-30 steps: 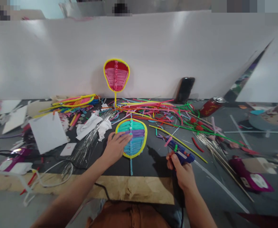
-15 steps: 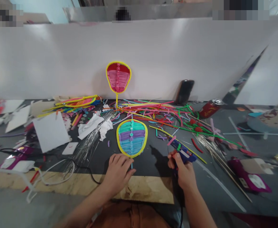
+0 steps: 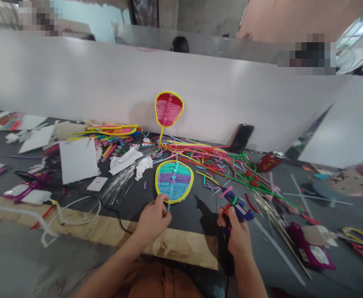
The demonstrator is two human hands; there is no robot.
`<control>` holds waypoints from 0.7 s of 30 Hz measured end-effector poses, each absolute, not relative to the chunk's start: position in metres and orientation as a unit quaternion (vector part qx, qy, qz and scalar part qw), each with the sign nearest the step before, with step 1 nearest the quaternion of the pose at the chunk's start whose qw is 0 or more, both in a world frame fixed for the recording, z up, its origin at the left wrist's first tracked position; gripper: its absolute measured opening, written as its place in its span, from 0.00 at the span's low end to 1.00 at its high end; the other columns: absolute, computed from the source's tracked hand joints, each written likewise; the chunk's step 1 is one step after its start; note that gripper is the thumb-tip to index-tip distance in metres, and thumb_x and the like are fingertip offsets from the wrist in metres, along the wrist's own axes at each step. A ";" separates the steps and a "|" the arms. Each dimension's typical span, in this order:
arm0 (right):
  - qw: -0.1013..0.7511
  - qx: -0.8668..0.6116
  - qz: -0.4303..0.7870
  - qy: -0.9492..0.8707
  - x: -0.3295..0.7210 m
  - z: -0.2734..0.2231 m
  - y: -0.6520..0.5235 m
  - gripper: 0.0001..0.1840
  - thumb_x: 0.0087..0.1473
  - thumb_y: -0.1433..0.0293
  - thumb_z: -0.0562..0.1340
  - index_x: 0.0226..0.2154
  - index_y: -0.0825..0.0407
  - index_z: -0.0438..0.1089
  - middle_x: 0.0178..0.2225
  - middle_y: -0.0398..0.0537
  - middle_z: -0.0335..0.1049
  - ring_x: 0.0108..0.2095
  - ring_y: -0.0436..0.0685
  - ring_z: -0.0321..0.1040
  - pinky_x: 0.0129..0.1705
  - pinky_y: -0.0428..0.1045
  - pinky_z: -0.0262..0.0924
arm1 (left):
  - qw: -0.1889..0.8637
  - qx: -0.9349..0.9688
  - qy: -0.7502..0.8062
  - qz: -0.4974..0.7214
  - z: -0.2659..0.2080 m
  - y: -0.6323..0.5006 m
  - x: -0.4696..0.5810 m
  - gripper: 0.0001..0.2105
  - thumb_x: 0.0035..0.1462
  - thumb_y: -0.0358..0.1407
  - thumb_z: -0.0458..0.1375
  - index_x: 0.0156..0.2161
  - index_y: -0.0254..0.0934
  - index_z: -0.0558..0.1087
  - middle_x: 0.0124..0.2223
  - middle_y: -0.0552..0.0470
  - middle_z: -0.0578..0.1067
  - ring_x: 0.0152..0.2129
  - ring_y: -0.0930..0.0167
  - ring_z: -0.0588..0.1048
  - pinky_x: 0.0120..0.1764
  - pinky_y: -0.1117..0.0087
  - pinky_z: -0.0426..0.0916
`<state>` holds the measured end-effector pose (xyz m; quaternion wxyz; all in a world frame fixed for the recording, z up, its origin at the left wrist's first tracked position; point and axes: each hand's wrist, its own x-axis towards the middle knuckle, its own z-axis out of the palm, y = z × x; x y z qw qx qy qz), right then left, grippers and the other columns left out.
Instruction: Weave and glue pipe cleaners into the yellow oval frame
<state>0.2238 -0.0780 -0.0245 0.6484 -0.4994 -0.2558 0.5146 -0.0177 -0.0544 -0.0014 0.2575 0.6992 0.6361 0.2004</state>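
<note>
A pipe-cleaner paddle shape (image 3: 174, 188) lies on the dark tabletop, with a yellow rim, teal, purple and blue bands, and a row of beads down its middle. My left hand (image 3: 155, 217) is closed at its lower end, thumb and fingers on the short blue stem below the rim. In my right hand (image 3: 239, 231) is a blue glue gun (image 3: 242, 210) with a green band and a pink strip near its front, its nozzle directed up and left, apart from the paddle. A similar pink and red paddle shape (image 3: 169, 108) stands upright behind, against the white panel.
Loose pipe cleaners (image 3: 197, 150) spread behind the paddle. Silvery wires (image 3: 116, 182), crumpled tissue (image 3: 125, 160) and a white card (image 3: 78, 160) lie left. A phone (image 3: 242, 137), a red can (image 3: 268, 162) and a purple device (image 3: 311, 248) are right. Brown paper (image 3: 187, 248) lines the front edge.
The view has tilted and shifted. My left fingers, earlier spread flat at the paddle's lower edge, now close at its stem. My right hand still holds the glue gun.
</note>
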 end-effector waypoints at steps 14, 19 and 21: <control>0.655 -0.538 0.458 -0.268 0.262 -0.012 -0.105 0.15 0.48 0.58 0.65 0.28 0.52 0.66 0.25 0.42 0.66 0.18 0.46 0.56 0.19 0.44 0.55 | 0.729 0.174 0.499 0.435 0.013 -0.050 -0.083 0.17 0.43 0.25 0.65 0.40 0.32 0.69 0.28 0.54 0.72 0.17 0.81 0.70 0.17 0.85 0.65; 0.645 -0.561 0.417 -0.308 0.267 -0.007 -0.109 0.15 0.50 0.55 0.63 0.28 0.50 0.67 0.25 0.42 0.67 0.18 0.48 0.57 0.18 0.45 0.55 | 0.791 0.186 0.435 0.389 0.010 -0.044 -0.092 0.18 0.46 0.26 0.64 0.44 0.34 0.68 0.30 0.53 0.72 0.17 0.80 0.70 0.18 0.84 0.68; 0.640 -0.568 0.383 -0.350 0.267 -0.007 -0.110 0.16 0.50 0.53 0.62 0.28 0.49 0.67 0.24 0.43 0.67 0.18 0.49 0.58 0.19 0.46 0.56 | 0.798 0.203 0.418 0.384 0.012 -0.044 -0.092 0.19 0.47 0.27 0.64 0.45 0.36 0.67 0.29 0.55 0.71 0.17 0.80 0.70 0.17 0.84 0.67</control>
